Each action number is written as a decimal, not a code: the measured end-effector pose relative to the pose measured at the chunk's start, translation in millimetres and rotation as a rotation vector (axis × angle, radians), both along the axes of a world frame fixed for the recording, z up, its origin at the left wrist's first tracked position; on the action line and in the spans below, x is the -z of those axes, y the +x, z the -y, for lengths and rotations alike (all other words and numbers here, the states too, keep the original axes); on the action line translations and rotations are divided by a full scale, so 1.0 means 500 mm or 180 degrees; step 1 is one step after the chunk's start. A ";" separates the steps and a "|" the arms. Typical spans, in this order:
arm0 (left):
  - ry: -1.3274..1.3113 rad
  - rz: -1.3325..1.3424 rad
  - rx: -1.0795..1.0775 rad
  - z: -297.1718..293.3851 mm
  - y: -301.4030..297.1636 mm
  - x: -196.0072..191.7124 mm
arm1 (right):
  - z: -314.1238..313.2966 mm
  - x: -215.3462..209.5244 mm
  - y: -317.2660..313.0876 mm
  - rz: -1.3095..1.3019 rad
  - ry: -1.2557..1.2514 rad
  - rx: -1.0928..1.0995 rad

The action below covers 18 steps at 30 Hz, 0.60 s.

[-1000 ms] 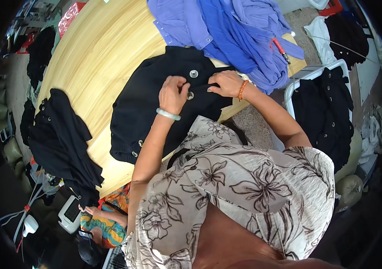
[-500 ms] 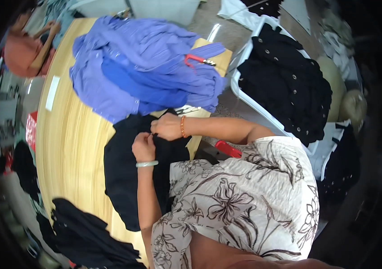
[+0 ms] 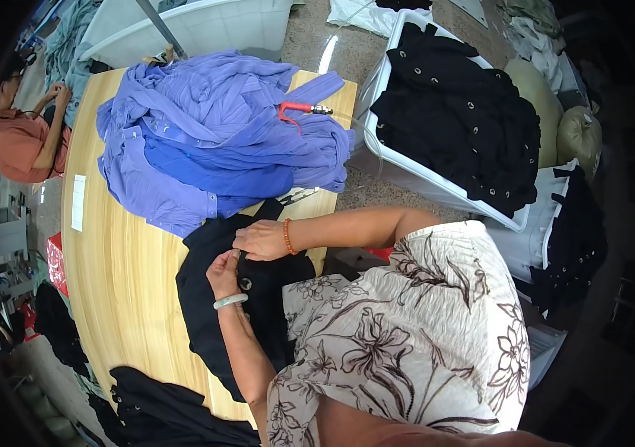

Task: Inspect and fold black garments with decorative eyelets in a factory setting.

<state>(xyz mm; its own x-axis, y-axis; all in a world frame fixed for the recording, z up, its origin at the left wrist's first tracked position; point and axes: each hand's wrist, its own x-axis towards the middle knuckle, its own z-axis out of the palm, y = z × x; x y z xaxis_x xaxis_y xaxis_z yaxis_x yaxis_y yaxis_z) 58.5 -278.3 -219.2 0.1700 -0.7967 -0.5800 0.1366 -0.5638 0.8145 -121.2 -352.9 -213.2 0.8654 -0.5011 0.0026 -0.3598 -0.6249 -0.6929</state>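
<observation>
A black garment lies on the wooden table in front of me, with a round button showing near its middle. My left hand, a pale bangle at its wrist, is closed with its fingertips pinching the black cloth. Against it, my right hand, wearing an orange bead bracelet, is also closed on the garment. The fingertips of both hands meet; any small part between them is too small to make out. Just beyond the hands rests a heap of purple-blue garments.
A red-handled air gun with a hose lies on the purple heap. Black garments with metal rings fill a white bin at right. Another black garment lies at the table's near edge. A co-worker sits far left.
Both hands have shifted slightly down and left over the black garment, and its round button now shows beside the left hand. The whole view has tilted a little.
</observation>
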 end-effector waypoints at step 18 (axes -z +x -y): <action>-0.1338 0.1866 0.0807 -0.031 -0.033 -0.026 | 0.023 -0.020 -0.008 -0.0336 0.0303 -0.0166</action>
<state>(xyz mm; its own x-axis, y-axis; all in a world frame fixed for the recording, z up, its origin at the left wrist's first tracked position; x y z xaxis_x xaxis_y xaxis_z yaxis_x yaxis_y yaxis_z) 42.0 -262.9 -206.0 0.1390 -0.9861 -0.0907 -0.4764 -0.1468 0.8669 -125.3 -364.6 -203.2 0.8832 -0.4491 -0.1353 -0.4026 -0.5779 -0.7099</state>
